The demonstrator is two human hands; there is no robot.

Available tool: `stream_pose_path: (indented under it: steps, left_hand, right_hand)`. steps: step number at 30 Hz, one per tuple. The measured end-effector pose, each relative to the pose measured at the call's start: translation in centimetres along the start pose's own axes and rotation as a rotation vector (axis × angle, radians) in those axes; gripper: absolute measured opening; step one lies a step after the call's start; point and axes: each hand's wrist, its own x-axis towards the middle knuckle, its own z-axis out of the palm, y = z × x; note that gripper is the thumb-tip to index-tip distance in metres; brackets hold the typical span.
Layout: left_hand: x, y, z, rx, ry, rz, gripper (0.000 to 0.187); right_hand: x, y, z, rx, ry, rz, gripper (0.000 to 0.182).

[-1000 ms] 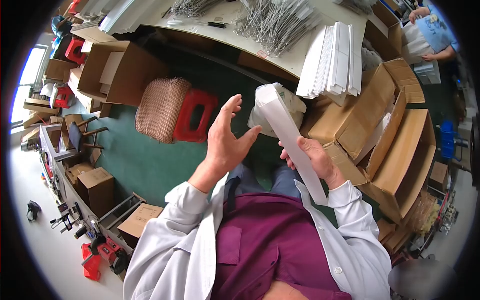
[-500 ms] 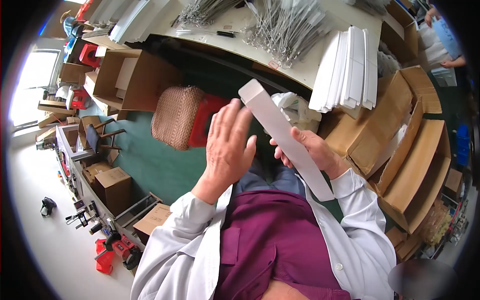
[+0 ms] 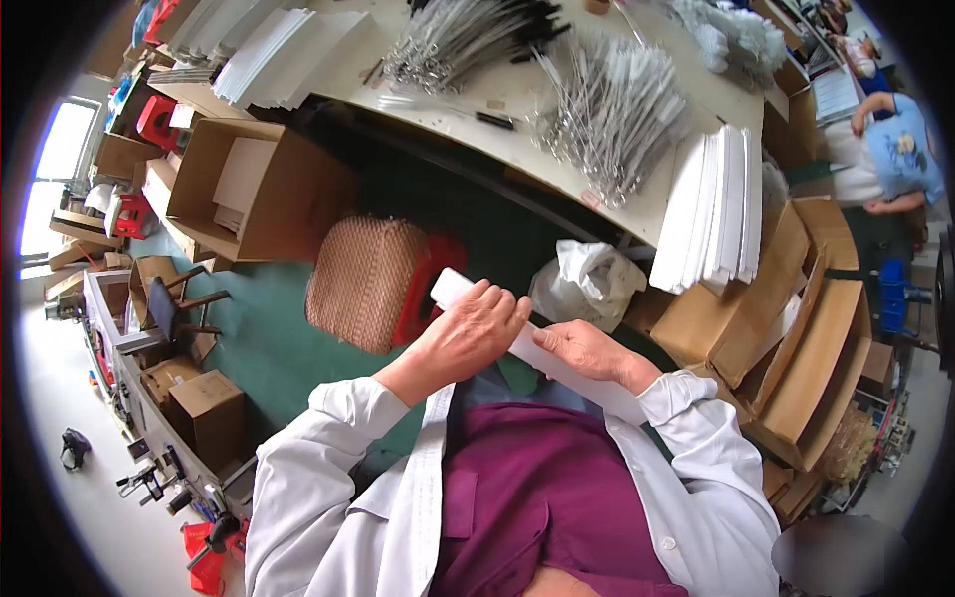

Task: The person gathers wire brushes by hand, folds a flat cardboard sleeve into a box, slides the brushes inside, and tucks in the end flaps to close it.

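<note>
A long, narrow white carton [image 3: 580, 382] lies slantwise in front of my body, its far end to the upper left. My left hand [image 3: 476, 326], back upward, wraps over the carton close to that end, with the white tip poking out beyond the fingers. Farther down, my right hand [image 3: 589, 350] grips the same carton, thumb on top and the other fingers mostly out of sight beneath it. The near end reaches toward my right sleeve cuff.
Ahead is a worktable [image 3: 458, 124] bearing bundles of wire-handled brushes [image 3: 622, 114] and a stack of flat white cartons [image 3: 708, 209]. A woven-covered stool [image 3: 363, 284], a white plastic bag [image 3: 589, 284] and open cardboard boxes [image 3: 264, 189] stand around. A person [image 3: 895, 149] is at far right.
My left hand has gone from open beside the carton to closed around its upper end. The carton has lowered and tipped flatter, and my view has shifted.
</note>
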Motion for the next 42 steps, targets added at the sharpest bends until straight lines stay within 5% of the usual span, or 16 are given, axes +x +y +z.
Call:
stream_pose_path:
  steps: [5, 8, 11, 17, 29, 31, 35, 42]
  left_hand:
    - [-3.4, -6.8, -1.3, -0.212, -0.059, -0.148, 0.066]
    - [-4.5, -10.0, -1.7, -0.293, -0.044, -0.171, 0.058]
    - [-4.6, -12.0, -2.0, -0.372, -0.156, -0.288, 0.061]
    - [-4.7, -13.6, -2.3, -0.495, -0.239, -0.41, 0.034]
    - [3.9, -13.6, -1.5, -0.424, -0.047, -0.398, 0.053]
    - [4.5, -14.9, -1.6, -0.415, -0.078, -0.407, 0.053]
    - [5.5, -17.7, -2.8, -0.474, 0.019, -0.365, 0.055]
    - [9.2, -21.6, -3.4, -0.503, -0.046, -0.26, 0.057]
  right_hand:
    - [2.1, -5.9, 0.9, -0.571, 0.244, -0.246, 0.059]
    - [3.0, -7.3, 0.9, -0.962, 0.413, -0.358, 0.079]
    - [3.7, -8.3, -0.2, -1.096, 0.475, -0.48, 0.079]
    - [7.4, -7.3, -2.2, -1.129, 0.471, -0.536, 0.075]
    - [13.5, -8.8, -7.2, -1.112, 0.318, -0.648, 0.064]
    - [14.5, -9.1, -8.3, -1.13, 0.432, -0.723, 0.049]
    - [14.6, -11.8, -10.5, -1.032, 0.509, -0.791, 0.058]
    - [14.5, -13.4, -12.7, -1.126, 0.592, -0.6, 0.055]
